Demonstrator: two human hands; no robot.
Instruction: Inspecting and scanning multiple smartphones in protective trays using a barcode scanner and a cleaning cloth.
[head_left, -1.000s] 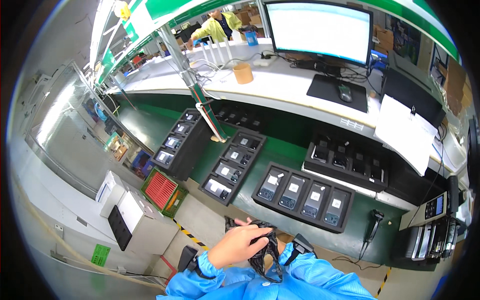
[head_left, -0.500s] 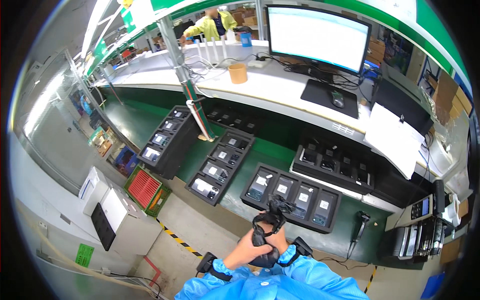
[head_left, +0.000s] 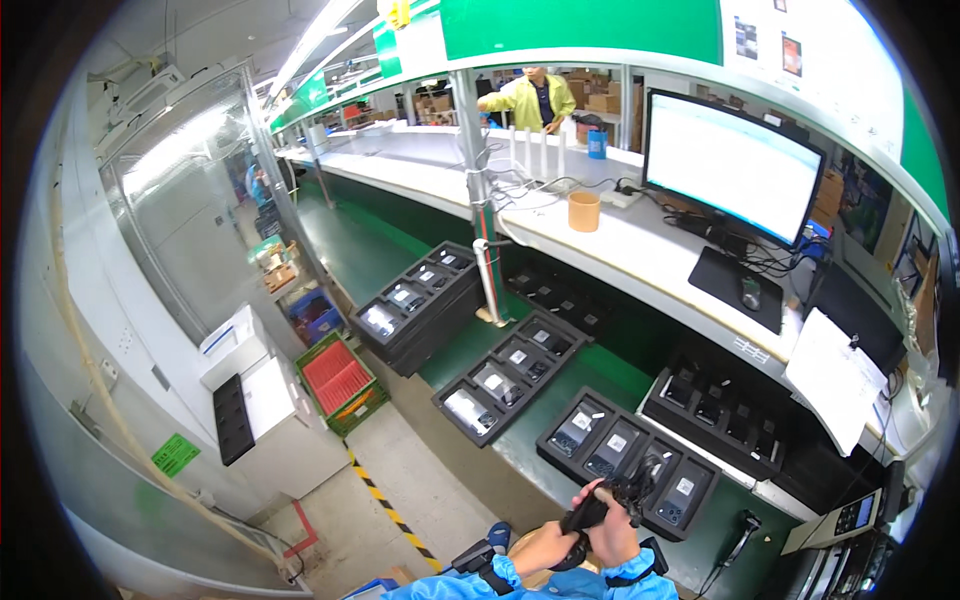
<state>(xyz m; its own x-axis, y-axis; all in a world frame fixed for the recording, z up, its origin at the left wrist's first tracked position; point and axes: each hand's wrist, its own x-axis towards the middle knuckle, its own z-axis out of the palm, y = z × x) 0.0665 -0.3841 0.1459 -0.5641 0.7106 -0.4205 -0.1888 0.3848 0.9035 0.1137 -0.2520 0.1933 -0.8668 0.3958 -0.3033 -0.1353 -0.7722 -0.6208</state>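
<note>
head | left hand (head_left: 543,549) + right hand (head_left: 613,541): both gripping 1 black bundle (head_left: 634,490) | 1 nearest tray (head_left: 562,464): 4 phones (head_left: 577,430) | 1 monitor (head_left: 735,170)

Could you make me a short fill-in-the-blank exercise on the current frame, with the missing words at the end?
1. The left hand and the right hand hold a tangled bundle coloured ____.
2. The crate that holds red pieces is ____.
3. The floor tape has stripes of black and ____.
4. In the picture, the tan round container stands to the ____ of the monitor.

Missing words: black; green; yellow; left.
</note>
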